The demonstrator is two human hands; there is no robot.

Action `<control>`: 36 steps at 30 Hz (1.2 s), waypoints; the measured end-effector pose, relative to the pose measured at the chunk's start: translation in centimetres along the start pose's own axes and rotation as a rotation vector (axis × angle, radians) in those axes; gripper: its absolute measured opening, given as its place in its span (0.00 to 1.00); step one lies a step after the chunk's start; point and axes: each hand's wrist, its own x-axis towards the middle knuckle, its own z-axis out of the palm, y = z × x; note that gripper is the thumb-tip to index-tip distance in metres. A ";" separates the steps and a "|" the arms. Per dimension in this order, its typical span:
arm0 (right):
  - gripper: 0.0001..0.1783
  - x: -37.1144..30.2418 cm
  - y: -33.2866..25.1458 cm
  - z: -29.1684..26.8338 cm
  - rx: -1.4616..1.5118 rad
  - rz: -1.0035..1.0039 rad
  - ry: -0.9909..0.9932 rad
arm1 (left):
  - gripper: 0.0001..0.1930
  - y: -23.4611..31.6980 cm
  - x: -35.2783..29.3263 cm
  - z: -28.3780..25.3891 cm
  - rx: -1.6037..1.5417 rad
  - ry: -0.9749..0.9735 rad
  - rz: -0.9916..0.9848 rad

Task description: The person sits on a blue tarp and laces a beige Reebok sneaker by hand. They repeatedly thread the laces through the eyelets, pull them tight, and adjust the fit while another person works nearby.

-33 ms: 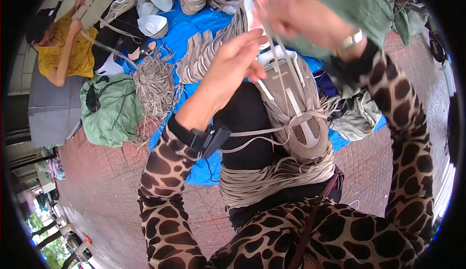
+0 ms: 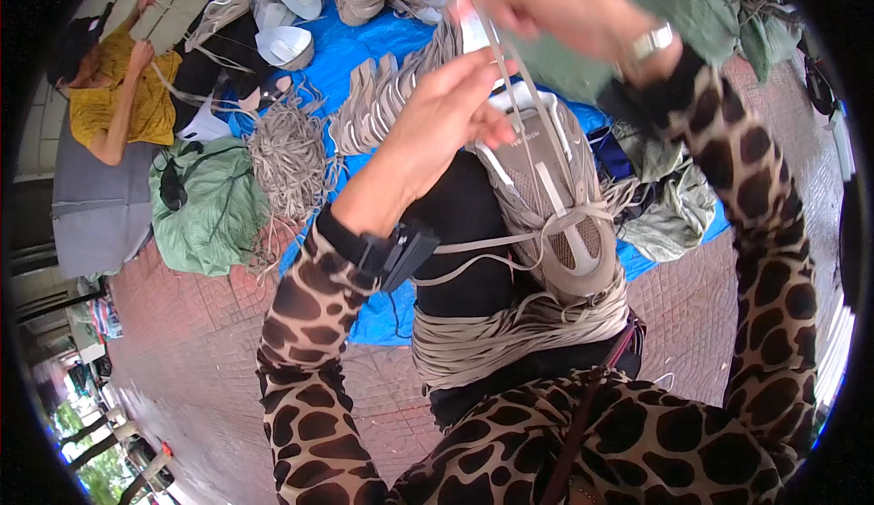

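A grey-beige athletic shoe [image 2: 584, 154] with a white inner edge rests across my black-trousered lap, toe toward me. Pale flat laces [image 2: 499, 45] rise taut from its eyelets. My right hand [image 2: 546, 4], blurred by motion, grips the upper end of the laces beyond the shoe's collar. Just left of them, my left hand [image 2: 446, 109] has curled fingers against the lace, its fingertips partly hidden. Another loose lace [image 2: 469, 268] loops over the toe and across my thigh. A thick bundle of laces [image 2: 510, 346] lies on my lap below the toe.
Shoe uppers [image 2: 378, 104] are stacked on a blue sheet [image 2: 341, 50]. A lace heap [image 2: 289, 150] and green sack [image 2: 209, 204] lie left. A person in a yellow shirt [image 2: 127, 95] handles laces at far left. A green sack [image 2: 678, 13] lies far right.
My right hand has moved slightly up and to the left, with the laces stretched higher. My left hand has shifted slightly right. The shoe stays on my lap.
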 end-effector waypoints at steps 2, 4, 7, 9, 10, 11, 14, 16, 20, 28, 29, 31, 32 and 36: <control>0.06 4.1 -1.8 -2.5 0.229 -0.011 0.146 | 0.17 0.4 1.7 0.3 -0.074 -0.084 -0.020; 0.08 6.3 -2.5 -3.4 0.443 -0.127 0.295 | 0.19 2.2 3.8 -0.2 0.022 -0.128 0.082; 0.12 2.4 0.9 -2.8 0.432 -0.086 -0.277 | 0.06 8.6 5.7 -3.4 -0.086 0.023 0.446; 0.17 -2.3 1.8 -0.3 0.349 0.200 -0.297 | 0.08 12.5 5.4 -5.2 -0.139 0.092 0.532; 0.19 -5.5 1.4 1.6 0.407 0.371 -0.317 | 0.09 13.6 5.4 -5.4 -0.120 0.079 0.587; 0.20 -5.3 2.4 1.6 0.331 0.400 -0.369 | 0.09 13.5 5.6 -5.4 -0.035 0.129 0.609; 0.20 -3.8 2.2 1.6 0.285 0.267 -0.662 | 0.09 11.6 5.0 -4.3 0.264 0.293 0.587; 0.15 1.4 1.8 -1.1 0.411 0.151 -0.220 | 0.11 9.4 3.3 -3.4 0.517 0.418 0.507; 0.16 5.8 2.3 -4.5 0.504 0.122 0.197 | 0.09 2.6 -1.7 0.1 1.025 0.361 0.489; 0.15 1.7 1.8 -2.6 0.500 0.169 0.060 | 0.11 -6.8 -7.2 8.1 1.144 0.132 0.213; 0.15 1.2 1.4 -2.5 0.496 0.170 0.042 | 0.10 -7.0 -6.6 8.5 1.181 0.106 0.169; 0.15 0.5 0.7 -2.3 0.457 0.170 0.049 | 0.10 -6.9 -5.1 9.0 1.238 0.060 0.113; 0.15 0.1 0.4 -2.2 0.439 0.171 0.052 | 0.09 -6.8 -4.4 9.3 1.266 0.056 0.132; 0.14 -1.2 -0.3 -1.9 0.440 0.174 0.032 | 0.07 -6.0 -3.5 10.0 0.986 -0.117 0.010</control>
